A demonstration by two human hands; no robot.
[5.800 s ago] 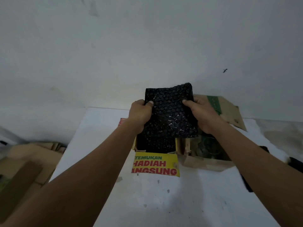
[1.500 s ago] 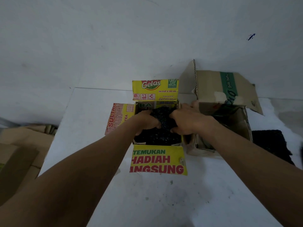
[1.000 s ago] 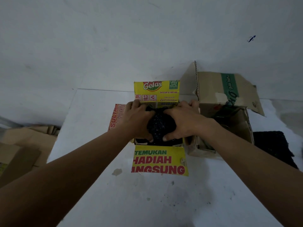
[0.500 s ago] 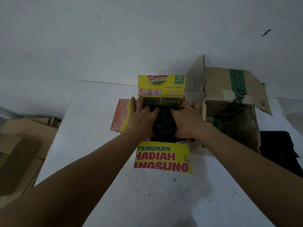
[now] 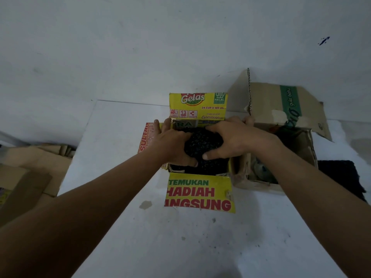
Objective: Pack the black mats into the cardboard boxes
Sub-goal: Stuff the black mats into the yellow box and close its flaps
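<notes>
Over the yellow box (image 5: 197, 106) on the table (image 5: 180, 243), left hand (image 5: 172, 146) and right hand (image 5: 236, 138), fingers (image 5: 218, 128) curled round the black mat (image 5: 202, 142), press it inside; seconds ago it was held aloft (nearly packed, second mat (image 5: 339, 177) waiting).

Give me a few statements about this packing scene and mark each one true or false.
1. The left hand and the right hand both hold the bunched black mat in the top of the yellow Gelas box. True.
2. The yellow Gelas box is closed. False: its flaps are folded open, and the near flap lies on the white table.
3. The brown cardboard box stands right beside the yellow one. True.
4. The brown cardboard box is taped shut. False: it is open.
5. A second black mat lies on the table, right of the brown box. True.
</notes>
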